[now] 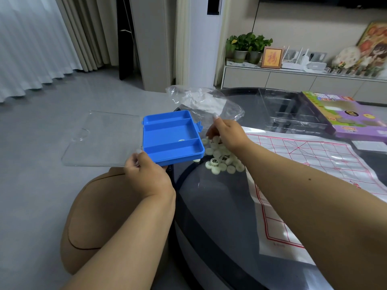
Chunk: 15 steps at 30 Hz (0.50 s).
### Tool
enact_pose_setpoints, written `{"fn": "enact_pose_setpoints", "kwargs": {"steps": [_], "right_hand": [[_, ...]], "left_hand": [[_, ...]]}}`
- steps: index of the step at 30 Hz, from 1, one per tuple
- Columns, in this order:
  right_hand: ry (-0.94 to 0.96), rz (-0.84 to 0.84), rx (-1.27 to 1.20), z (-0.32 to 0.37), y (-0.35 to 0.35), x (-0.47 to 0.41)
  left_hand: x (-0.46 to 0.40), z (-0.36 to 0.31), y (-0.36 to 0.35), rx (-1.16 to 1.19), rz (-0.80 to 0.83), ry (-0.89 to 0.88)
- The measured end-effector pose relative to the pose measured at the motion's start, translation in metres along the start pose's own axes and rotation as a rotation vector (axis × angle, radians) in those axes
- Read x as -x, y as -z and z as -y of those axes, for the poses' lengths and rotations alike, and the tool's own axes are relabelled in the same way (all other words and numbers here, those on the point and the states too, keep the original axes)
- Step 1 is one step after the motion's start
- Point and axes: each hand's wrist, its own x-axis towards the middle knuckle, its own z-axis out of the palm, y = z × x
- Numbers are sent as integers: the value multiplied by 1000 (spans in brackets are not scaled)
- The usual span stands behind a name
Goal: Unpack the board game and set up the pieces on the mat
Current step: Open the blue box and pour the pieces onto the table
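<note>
- The left hand (146, 174) pinches the near edge of a blue case (172, 139) where its clear lid (100, 139) hinges open to the left.
- The case juts out from the grip, tilted, over the edge of a dark glass table (209, 206).
- One pale piece (181, 140) sits in its middle compartment.
- The right hand (226, 132) pinches a clear bag (205, 103) that rises above its fingers.
- Just below that hand, a heap of pale round pieces (222, 162) lies on the table.
- Right of the heap lies the mat (314, 164), printed with a red grid and bare of pieces.
- Beyond the mat are a clear tray (293, 111) and the purple box (345, 116).
- To do this step well, I would tip the case further so the last piece slides onto the heap.
- Then set case and bag aside, clear of the mat, and keep the pieces from rolling off the edge.
</note>
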Motion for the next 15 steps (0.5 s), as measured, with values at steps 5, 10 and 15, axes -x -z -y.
{"fn": "enact_pose_setpoints", "kwargs": {"steps": [5,10,15], "right_hand": [[19,-14,-213,5,13,-4],[91,-46,-296,33,17,-1],[385,183,372,65,-5,16]], "left_hand": [[0,2,0,-20,7,2],[2,0,0,-24,15,-3],[1,1,1,-38,29,-17]]}}
